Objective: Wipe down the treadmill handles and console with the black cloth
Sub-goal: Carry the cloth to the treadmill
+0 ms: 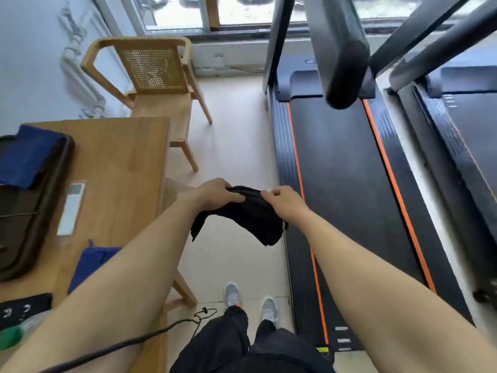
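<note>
I find both hands, left hand (215,193) and right hand (286,204), clamped on the black cloth (244,214) sagging between their fingers, wiping not begun; next, reach the treadmill handle (344,74) ahead.

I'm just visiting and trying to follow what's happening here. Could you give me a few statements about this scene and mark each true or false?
1. Both hands hold the black cloth. True: the left hand and the right hand each have a grip on its upper edge.
2. The cloth is pressed against the treadmill handle. False: it hangs in the air over the floor, apart from the handle.
3. A white remote lies on the wooden table. True.
4. The wooden chair stands on the treadmill belt. False: it stands on the floor beside the table.
5. The person stands on the belt. False: both shoes are on the floor beside it.
</note>
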Demonstrator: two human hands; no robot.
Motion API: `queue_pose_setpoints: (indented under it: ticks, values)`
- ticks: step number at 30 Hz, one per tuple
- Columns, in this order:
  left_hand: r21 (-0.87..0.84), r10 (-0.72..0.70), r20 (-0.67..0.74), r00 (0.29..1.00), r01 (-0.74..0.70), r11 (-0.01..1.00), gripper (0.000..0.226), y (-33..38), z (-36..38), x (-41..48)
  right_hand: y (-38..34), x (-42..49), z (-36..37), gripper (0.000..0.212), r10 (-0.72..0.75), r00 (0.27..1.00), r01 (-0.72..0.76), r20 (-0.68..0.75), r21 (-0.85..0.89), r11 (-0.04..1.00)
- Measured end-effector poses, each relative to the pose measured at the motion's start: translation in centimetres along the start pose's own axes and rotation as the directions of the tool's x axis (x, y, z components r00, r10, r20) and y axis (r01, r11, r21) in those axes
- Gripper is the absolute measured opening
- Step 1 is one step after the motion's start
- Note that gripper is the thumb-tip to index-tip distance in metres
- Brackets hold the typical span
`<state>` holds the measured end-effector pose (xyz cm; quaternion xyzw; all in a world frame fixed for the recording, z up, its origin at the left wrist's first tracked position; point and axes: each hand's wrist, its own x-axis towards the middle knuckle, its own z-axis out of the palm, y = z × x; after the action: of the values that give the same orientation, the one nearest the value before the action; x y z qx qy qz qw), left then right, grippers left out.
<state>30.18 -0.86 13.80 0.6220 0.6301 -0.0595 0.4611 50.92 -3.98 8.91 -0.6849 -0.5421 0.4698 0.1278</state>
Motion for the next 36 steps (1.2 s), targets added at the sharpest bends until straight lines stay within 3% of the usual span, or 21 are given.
queue_pose_setpoints:
  ticks: [8, 13, 19, 26, 31, 36]
  values:
    - [0.256, 0.188, 0.181, 0.965, -0.231, 0.939, 0.04, 10.7, 12.5, -1.3, 12.9, -12.0, -6.3, 0.046, 0.216, 0.953, -0.189, -0.213, 0.142, 0.972]
    - [0.276, 0.303, 0.288, 0.908, -0.382, 0.882, 0.043, 14.7, 20.7, -2.8, 19.8, -20.1, -8.0, 0.047, 0.326, 0.893, -0.275, -0.31, 0.197, 0.941]
    - [0.318, 0.332, 0.409, 0.85, -0.474, 0.821, 0.055, 18.8, 30.3, -5.7, 26.9, -28.3, -9.2, 0.046, 0.428, 0.824, -0.356, -0.37, 0.249, 0.901]
    - [0.285, 0.323, 0.435, 0.841, -0.469, 0.836, 0.055, 24.3, 38.8, -9.2, 34.4, -34.5, -12.1, 0.047, 0.444, 0.806, -0.361, -0.391, 0.27, 0.893]
    - [0.295, 0.3, 0.369, 0.88, -0.417, 0.86, 0.054, 27.9, 45.3, -10.9, 40.5, -36.7, -16.0, 0.046, 0.364, 0.854, -0.303, -0.372, 0.215, 0.929]
    - [0.282, 0.241, 0.21, 0.948, -0.294, 0.913, 0.059, 30.9, 51.7, -13.3, 46.3, -38.3, -21.1, 0.045, 0.237, 0.929, -0.216, -0.284, 0.101, 0.971]
